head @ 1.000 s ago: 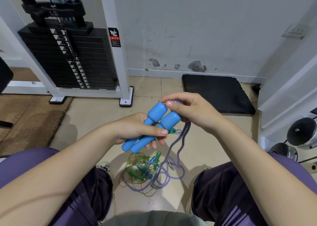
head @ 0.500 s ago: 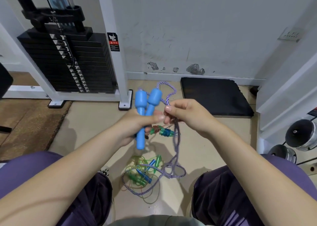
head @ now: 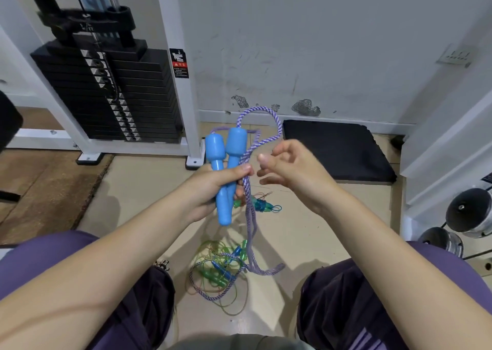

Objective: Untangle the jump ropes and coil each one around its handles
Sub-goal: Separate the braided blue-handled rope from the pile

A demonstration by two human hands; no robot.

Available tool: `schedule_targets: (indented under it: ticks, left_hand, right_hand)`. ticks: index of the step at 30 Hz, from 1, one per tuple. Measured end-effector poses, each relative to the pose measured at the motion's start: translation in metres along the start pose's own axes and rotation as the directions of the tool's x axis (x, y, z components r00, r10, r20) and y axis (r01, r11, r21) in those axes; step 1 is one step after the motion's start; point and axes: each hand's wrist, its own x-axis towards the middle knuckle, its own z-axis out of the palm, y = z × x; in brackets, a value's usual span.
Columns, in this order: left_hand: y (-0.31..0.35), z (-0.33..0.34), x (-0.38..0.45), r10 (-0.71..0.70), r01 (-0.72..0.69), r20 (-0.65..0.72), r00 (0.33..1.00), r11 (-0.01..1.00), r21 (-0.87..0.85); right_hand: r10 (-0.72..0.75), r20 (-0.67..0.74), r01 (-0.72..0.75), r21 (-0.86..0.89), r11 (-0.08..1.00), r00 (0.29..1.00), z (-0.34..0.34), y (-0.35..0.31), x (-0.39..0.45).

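Rope (head: 249, 203) at risk: we hold both handles (head: 226, 168) in our left hand (head: 213, 187).
Our right hand (head: 290, 168) hangs loose and empty; winding now could drag the floor tangle (head: 221, 270) upward.

Left hand (head: 213, 187): forearm angled in from lower left, fingers curled round two upright blue plastic jump-rope handles (head: 226, 168), thumb pressing purple-and-white braided rope (head: 250, 211) | Right hand (head: 290, 168): forearm in from lower right, fingers loosely curled, holding nothing, just beside the left hand.
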Motion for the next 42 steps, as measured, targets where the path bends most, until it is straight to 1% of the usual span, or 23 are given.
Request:
schedule_targets:
  ticks: [2, 4, 5, 7, 9, 10, 11, 13, 15, 16, 18, 21, 23, 25, 27, 30, 32, 33, 35, 37, 38, 39, 42]
  left_hand:
    - [0.006, -0.003, -0.001, 0.017, -0.017, -0.018, 1.000, 0.999, -0.044]
    - [0.012, -0.005, 0.001, 0.054, -0.057, -0.064, 0.996, 0.997, -0.045]
    - [0.014, -0.008, 0.004, 0.099, -0.105, -0.115, 0.988, 0.993, -0.049]
    - [0.021, -0.019, 0.011, 0.183, -0.219, -0.297, 0.937, 0.971, -0.093]
    - [0.029, -0.036, 0.015, 0.231, -0.315, -0.494, 0.839, 0.944, -0.094]
    - [0.031, -0.045, 0.016, 0.244, -0.337, -0.547, 0.800, 0.938, -0.075]
    - [0.031, -0.050, 0.017, 0.249, -0.338, -0.562, 0.789, 0.939, -0.059]
    - [0.024, -0.050, 0.016, 0.221, -0.274, -0.483, 0.847, 0.961, -0.041]
    - [0.010, -0.039, 0.013, 0.114, -0.116, -0.358, 0.927, 0.993, 0.017]
    - [0.005, -0.032, 0.010, 0.037, -0.025, -0.293, 0.955, 0.999, 0.044]
    - [-0.002, -0.021, 0.005, -0.093, 0.103, -0.146, 0.985, 0.993, 0.064]
    - [-0.003, -0.008, -0.002, -0.170, 0.165, 0.063, 0.983, 0.983, 0.076]
    - [-0.003, -0.002, -0.005, -0.161, 0.142, 0.101, 0.982, 0.974, 0.176]
    - [-0.006, 0.000, -0.007, -0.163, 0.133, 0.092, 0.982, 0.954, 0.269]
    - [-0.009, 0.000, -0.006, -0.158, 0.126, 0.088, 0.983, 0.947, 0.297]
    - [-0.011, 0.000, -0.003, -0.096, 0.077, 0.053, 0.994, 0.957, 0.279]
    - [-0.009, -0.001, -0.001, -0.043, 0.047, -0.025, 0.999, 0.975, 0.218]
    - [-0.007, -0.003, 0.000, -0.020, 0.033, -0.074, 0.997, 0.983, 0.182]
    - [-0.002, -0.005, 0.002, 0.010, 0.006, -0.153, 0.988, 0.994, 0.105]
    - [0.003, -0.005, 0.002, 0.025, -0.021, -0.166, 0.986, 0.999, 0.027]
    - [0.004, -0.003, 0.001, 0.026, -0.027, -0.146, 0.989, 1.000, -0.008]
    - [0.006, -0.002, -0.001, 0.018, -0.022, -0.114, 0.993, 0.999, -0.034]
    - [0.010, 0.000, -0.003, 0.010, -0.016, -0.081, 0.997, 0.997, -0.071]
  right_hand:
    - [0.098, 0.182, -0.064, -0.188, 0.980, 0.978, -0.001, 0.010, -0.001]
    - [0.210, 0.409, -0.094, -0.285, 0.954, 0.888, 0.005, 0.020, -0.005]
    - [0.241, 0.480, -0.098, -0.303, 0.948, 0.844, 0.008, 0.023, -0.007]
    - [0.267, 0.504, -0.074, -0.369, 0.926, 0.822, 0.010, 0.023, -0.009]
    - [0.308, 0.419, -0.074, -0.488, 0.870, 0.854, 0.002, 0.021, -0.006]
    - [0.327, 0.375, -0.093, -0.524, 0.847, 0.867, -0.002, 0.020, -0.005]
    - [0.330, 0.332, -0.104, -0.548, 0.830, 0.884, -0.007, 0.018, -0.004]
    - [0.267, 0.247, -0.071, -0.597, 0.799, 0.931, -0.011, 0.013, -0.002]
    - [0.156, 0.190, -0.010, -0.604, 0.797, 0.969, -0.006, 0.007, -0.001]
    - [0.122, 0.180, -0.002, -0.552, 0.834, 0.976, -0.003, 0.005, -0.001]
    - [0.101, 0.179, -0.032, -0.354, 0.935, 0.979, 0.004, 0.001, 0.000]
    - [0.049, 0.146, -0.041, -0.063, 0.997, 0.988, 0.009, -0.005, 0.001]
    - [0.006, 0.108, -0.020, 0.124, 0.992, 0.994, 0.009, -0.010, 0.004]
    - [-0.022, 0.058, 0.007, 0.249, 0.969, 0.998, 0.008, -0.015, 0.006]
    - [-0.034, 0.024, 0.026, 0.304, 0.952, 0.999, 0.005, -0.018, 0.006]
    - [-0.038, 0.014, 0.031, 0.335, 0.942, 0.999, 0.003, -0.017, 0.007]
    - [-0.024, 0.003, 0.022, 0.303, 0.953, 1.000, 0.002, -0.015, 0.009]
    - [-0.007, 0.001, 0.006, 0.237, 0.972, 1.000, 0.000, -0.013, 0.009]
    - [0.064, 0.037, -0.064, -0.005, 0.998, 0.997, -0.004, -0.006, 0.009]
    - [0.176, 0.143, -0.137, -0.249, 0.959, 0.974, -0.006, 0.005, 0.008]
    - [0.213, 0.215, -0.135, -0.328, 0.935, 0.953, -0.004, 0.010, 0.006]
    - [0.227, 0.290, -0.114, -0.358, 0.926, 0.930, -0.001, 0.017, 0.005]
    - [0.224, 0.446, -0.094, -0.296, 0.950, 0.866, 0.012, 0.027, 0.001]
